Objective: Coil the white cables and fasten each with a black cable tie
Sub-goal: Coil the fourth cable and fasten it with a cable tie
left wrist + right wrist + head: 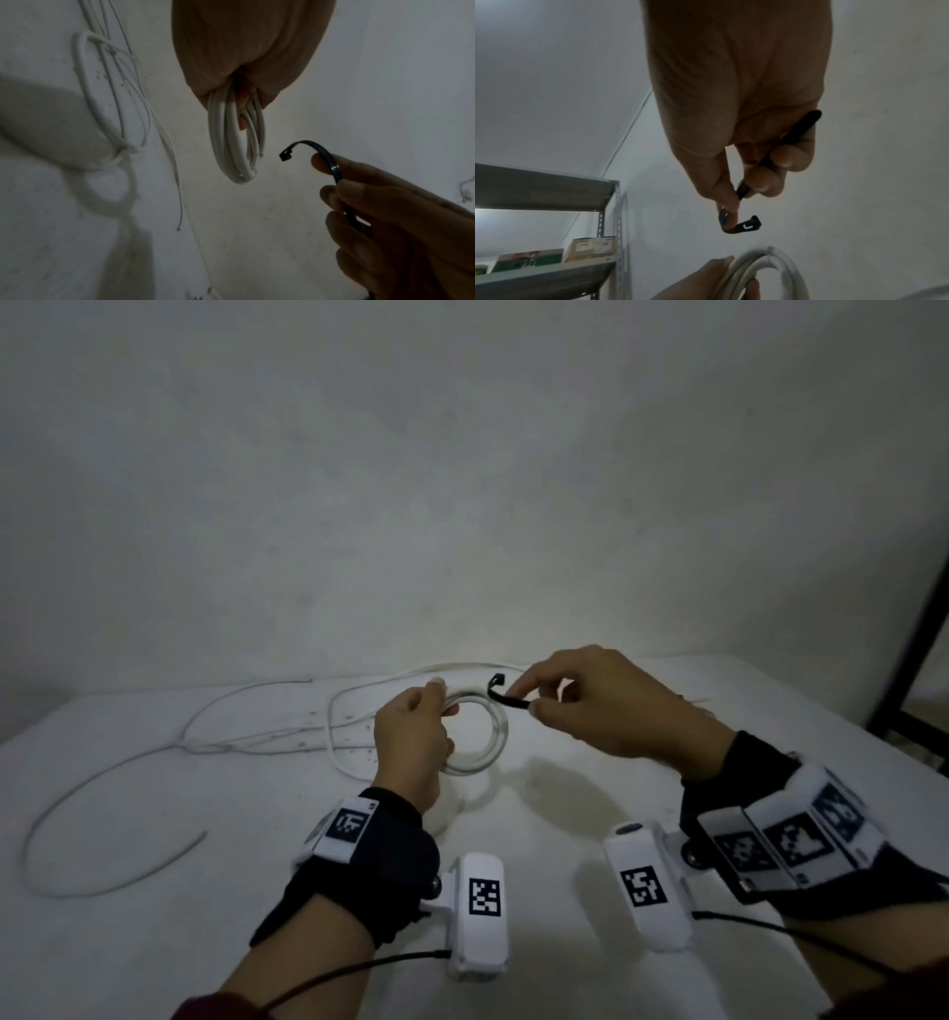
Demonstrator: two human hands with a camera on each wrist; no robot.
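Observation:
My left hand (411,737) grips a coil of white cable (490,737) above the white table (565,814), fingers curled round its strands. In the left wrist view the coil (236,142) hangs out of the fist. My right hand (590,701) pinches a curved black cable tie (506,698) between thumb and fingers, its head end pointing toward the coil, a short gap apart. The tie (321,154) shows again in the left wrist view, and in the right wrist view the tie (741,225) hangs just above the coil (770,270).
More loose white cable (154,762) sprawls across the table's left and back. A thinner wire (257,690) runs near the wall. A dark frame (914,660) stands at the right edge. A metal shelf (552,270) with boxes shows in the right wrist view.

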